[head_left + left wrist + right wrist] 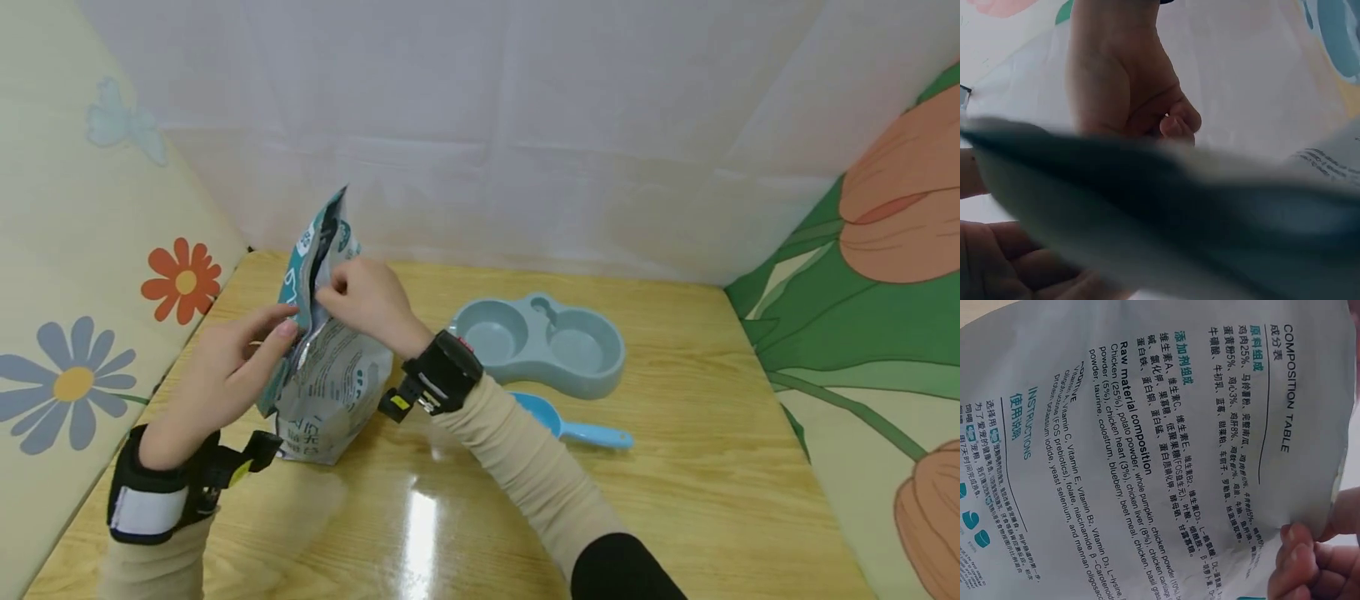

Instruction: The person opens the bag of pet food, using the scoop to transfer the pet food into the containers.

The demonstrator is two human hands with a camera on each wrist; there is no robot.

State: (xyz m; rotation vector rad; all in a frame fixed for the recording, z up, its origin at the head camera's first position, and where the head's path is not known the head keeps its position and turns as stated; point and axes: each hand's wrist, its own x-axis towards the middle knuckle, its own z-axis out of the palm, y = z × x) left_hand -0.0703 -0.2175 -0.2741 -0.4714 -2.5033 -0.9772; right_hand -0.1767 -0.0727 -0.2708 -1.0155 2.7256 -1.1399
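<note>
The food bag stands on the left of the table, its dark mouth a narrow slit, so what lies inside is out of sight. The right hand has its fingers curled in and clamped on the bag's edge at the mouth; the right wrist view cuts that hand off at the border. The left hand pinches the opposite side of the mouth between thumb and forefinger, though its other fingers are mostly hidden. In the left wrist view a blurred stretch of the bag covers the fingers, and the bowl is clipped by the corner. On the bag's printed side, "COMPOSITION TABLE" reads clearly, but some smaller lines run out of frame. To the bag's right, the double bowl shows the bare grey-blue floors of its two round hollows. The right sleeve partly covers the blue scoop, whose handle points right.
</note>
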